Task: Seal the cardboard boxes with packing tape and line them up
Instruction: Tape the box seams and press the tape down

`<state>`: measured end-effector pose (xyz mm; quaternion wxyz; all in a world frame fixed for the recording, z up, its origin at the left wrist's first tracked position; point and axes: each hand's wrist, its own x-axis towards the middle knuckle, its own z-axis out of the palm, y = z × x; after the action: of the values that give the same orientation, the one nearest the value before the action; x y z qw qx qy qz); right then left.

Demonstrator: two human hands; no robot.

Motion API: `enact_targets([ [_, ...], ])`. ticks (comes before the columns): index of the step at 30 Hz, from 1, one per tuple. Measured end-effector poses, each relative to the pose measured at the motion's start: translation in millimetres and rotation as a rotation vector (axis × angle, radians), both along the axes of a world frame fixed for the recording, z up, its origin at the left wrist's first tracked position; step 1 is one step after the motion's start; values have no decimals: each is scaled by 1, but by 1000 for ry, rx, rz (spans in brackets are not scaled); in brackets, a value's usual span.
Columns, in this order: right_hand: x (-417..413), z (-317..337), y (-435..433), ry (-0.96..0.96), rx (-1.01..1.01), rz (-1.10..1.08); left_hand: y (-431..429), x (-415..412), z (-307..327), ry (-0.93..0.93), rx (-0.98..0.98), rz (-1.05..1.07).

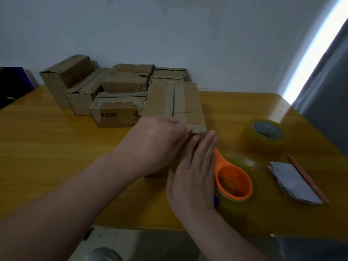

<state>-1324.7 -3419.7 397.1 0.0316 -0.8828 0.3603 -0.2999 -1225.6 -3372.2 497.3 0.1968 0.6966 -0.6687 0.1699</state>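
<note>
A closed cardboard box (175, 102) with tape along its top seam lies in the middle of the wooden table (47, 140). My left hand (160, 140) rests on its near top edge, fingertips at the corner. My right hand (194, 172) lies flat with straight fingers against the box's near side, pressing there. Just right of that hand sits a roll of clear tape in an orange dispenser (233, 183). A second, spare tape roll (263, 136) lies farther right. Several other cardboard boxes (98, 91) are grouped at the back, by the wall.
A folded grey paper (293, 183) and a pencil (308, 179) lie at the table's right edge. A dark object (13, 85) stands at the far left. The table's near edge runs just below my forearms, with floor tiles (113, 240) beneath.
</note>
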Motion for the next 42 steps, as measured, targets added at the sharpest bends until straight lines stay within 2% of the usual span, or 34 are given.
enact_targets([
  [8,-22,0,-19,48,-177,79,1,3,2,49,-7,-10],
  [13,-42,10,-47,172,-266,102,2,5,1,45,-3,-27],
  [16,-55,25,-64,202,-339,204,2,7,1,36,-7,-36],
  [18,-61,36,-71,148,-352,333,4,10,2,51,24,-41],
  [20,-62,46,-77,6,-359,447,7,15,7,93,82,-55],
  [23,-55,66,-86,-105,-339,532,10,30,15,306,94,-52],
  [26,-43,81,-99,111,-406,620,6,54,13,418,154,8],
  [30,-39,76,-114,388,-614,687,4,74,7,480,289,-29],
  [37,-33,73,-131,566,-1027,651,5,82,0,568,304,-102],
  [40,-34,69,-131,615,-1125,742,4,84,0,596,315,-110],
  [42,-32,73,-126,569,-1159,795,5,84,0,642,314,-106],
])
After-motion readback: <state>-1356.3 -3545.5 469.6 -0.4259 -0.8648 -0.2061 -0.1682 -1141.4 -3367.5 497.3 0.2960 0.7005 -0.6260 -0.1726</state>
